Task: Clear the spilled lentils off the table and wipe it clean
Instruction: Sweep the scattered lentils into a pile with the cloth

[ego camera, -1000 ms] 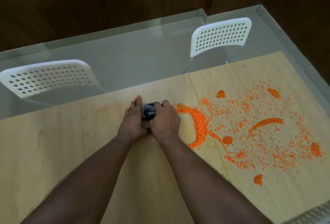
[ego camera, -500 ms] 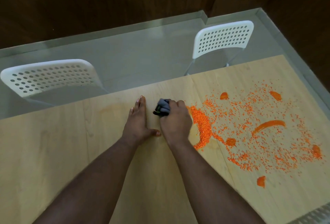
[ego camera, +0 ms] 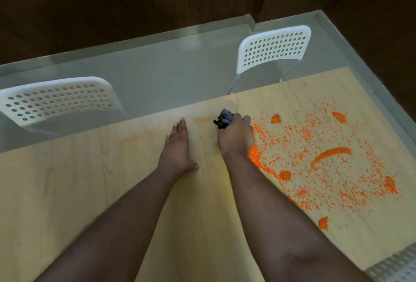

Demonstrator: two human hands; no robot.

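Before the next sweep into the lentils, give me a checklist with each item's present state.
1. Cloth in the grip of the right hand: ok.
2. Left hand flat on the table, out of the sweep path: ok.
3. Lentils gathered into one pile: not ok, scattered widely.
4. Container to catch them: cannot tell, none in view.
5. Lentils kept off the table's right edge: cannot tell.

I'm seeing through one head-worn wide-angle camera, looking forward and steeply down over the wooden table (ego camera: pixel 67 191), close above it, two white chairs (ego camera: pixel 273 48) showing beyond.
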